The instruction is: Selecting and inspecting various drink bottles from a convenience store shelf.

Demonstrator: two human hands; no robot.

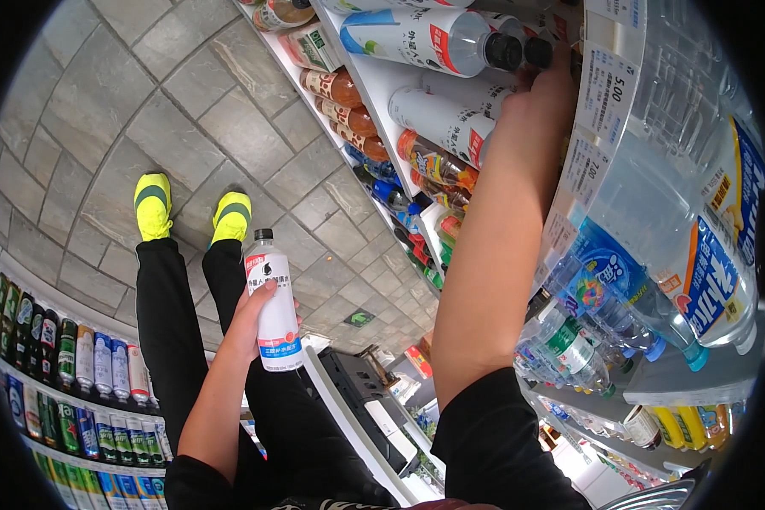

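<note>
Floor [102, 110]: grey stone tiles, mixed sizes; yellow shoes [153, 206] planted on it, small green floor marker [359, 318] farther off. White shelf [376, 89]: white-labelled bottles [416, 41], black caps. Tier below [286, 66]: bottles of brown drink [336, 87]. Left-hand shelf [53, 387]: cans [102, 364] and dark bottles [45, 344], close-set.

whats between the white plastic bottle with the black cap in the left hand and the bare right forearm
In the head view, mostly grey stone-tiled floor, with a small green marker on it, shows between bottle and forearm.
</note>
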